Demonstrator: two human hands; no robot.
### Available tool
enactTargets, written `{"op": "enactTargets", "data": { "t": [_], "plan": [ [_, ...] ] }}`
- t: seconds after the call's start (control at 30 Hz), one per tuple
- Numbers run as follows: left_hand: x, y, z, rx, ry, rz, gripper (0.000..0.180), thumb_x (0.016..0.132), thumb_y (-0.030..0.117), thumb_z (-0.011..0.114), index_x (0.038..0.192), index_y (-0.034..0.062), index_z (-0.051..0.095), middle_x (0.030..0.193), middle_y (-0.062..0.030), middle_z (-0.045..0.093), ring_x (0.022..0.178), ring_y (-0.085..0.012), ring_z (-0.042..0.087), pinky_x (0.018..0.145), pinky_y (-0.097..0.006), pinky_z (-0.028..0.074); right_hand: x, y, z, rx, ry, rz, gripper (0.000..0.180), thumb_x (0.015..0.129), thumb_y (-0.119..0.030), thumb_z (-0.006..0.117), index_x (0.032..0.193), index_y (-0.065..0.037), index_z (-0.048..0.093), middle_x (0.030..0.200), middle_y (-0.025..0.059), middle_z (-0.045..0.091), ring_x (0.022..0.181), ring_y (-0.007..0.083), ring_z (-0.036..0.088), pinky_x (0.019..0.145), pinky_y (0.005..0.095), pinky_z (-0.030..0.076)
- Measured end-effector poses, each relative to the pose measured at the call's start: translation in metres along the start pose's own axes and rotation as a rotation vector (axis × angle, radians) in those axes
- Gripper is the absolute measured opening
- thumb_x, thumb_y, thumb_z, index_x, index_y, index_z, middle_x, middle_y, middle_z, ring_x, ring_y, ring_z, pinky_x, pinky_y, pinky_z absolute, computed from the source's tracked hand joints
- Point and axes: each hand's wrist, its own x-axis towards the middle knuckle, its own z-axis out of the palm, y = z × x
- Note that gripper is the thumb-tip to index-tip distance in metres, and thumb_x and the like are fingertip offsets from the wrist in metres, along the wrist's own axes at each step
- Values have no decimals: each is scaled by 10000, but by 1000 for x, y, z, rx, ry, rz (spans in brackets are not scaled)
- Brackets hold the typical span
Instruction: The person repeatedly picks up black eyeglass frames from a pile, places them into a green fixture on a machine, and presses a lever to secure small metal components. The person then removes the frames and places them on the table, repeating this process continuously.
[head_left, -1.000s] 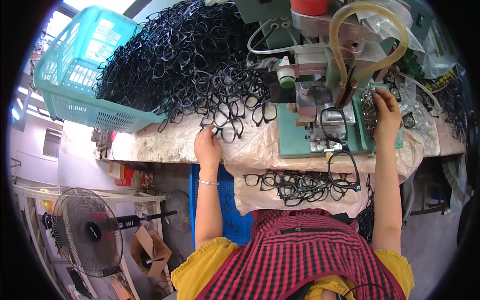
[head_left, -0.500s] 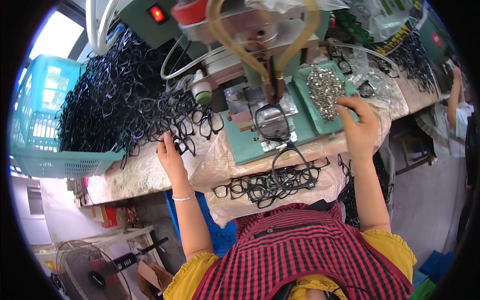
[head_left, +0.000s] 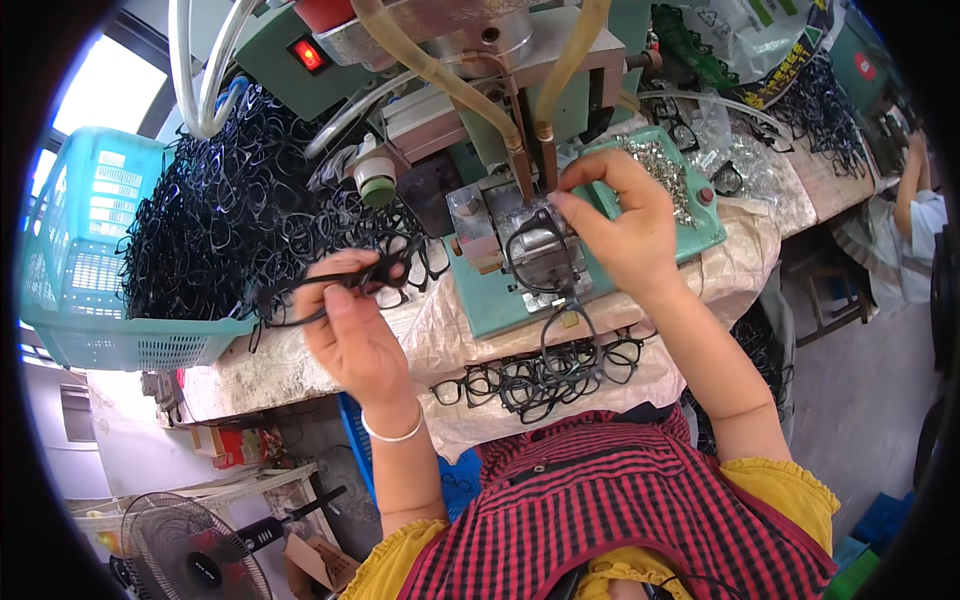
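Black plastic eyeglass frames [head_left: 205, 225] heap left of the grey-and-green metal press [head_left: 425, 130]. Also left of it, the left hand [head_left: 357, 350] clamps one loose frame [head_left: 377, 273]. Over the press, beside a second frame [head_left: 524, 227], the right hand [head_left: 630, 228] holds its fingertips nearly together; whether on anything, I cannot tell.

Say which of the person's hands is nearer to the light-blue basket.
Left. The left hand, holding a black glasses frame, is a little to the right of the light-blue basket; the right hand is much farther right, by the two copper-coloured prongs.
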Motion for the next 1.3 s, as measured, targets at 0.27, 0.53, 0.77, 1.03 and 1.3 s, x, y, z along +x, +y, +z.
{"op": "enactTargets", "data": {
  "t": [0.27,0.53,0.77,1.03,1.3],
  "plan": [
    [44,16,35,66,-131,120,208,1053,143,458,1175,-20,502,1128,-226,619,1048,-291,645,830,-431,619,-20,-3,26,658,78,295,308,849,33,721,1097,8,541,1008,58,657,929,93,632,850,235,495],
    [38,19,43,102,-105,133,190,1010,131,554,1084,-42,523,1054,-234,663,920,-293,681,810,-407,590,-18,-26,20,625,70,363,355,862,44,677,1183,13,528,1133,98,661,993,128,646,903,272,500],
    [-6,12,61,533,-675,413,201,764,85,768,964,82,750,1049,-71,740,794,-252,581,854,-430,521,-14,57,-58,-667,-96,27,252,799,-125,725,1042,-61,705,1222,197,646,1205,355,585,1018,439,461],
    [-9,-5,60,539,-694,437,248,725,131,817,967,113,766,1049,-33,733,802,-232,575,859,-427,513,-22,95,-61,-704,-154,-189,153,778,-146,744,887,-67,672,1247,160,606,1233,370,541,983,465,459],
    [-7,99,67,-52,-636,17,385,741,-8,618,1092,109,722,1210,-159,625,931,-265,601,790,-377,455,-13,135,-84,-602,-29,-81,185,895,-121,664,1056,-41,707,1008,114,713,909,242,683,812,336,523]
  ]
}}
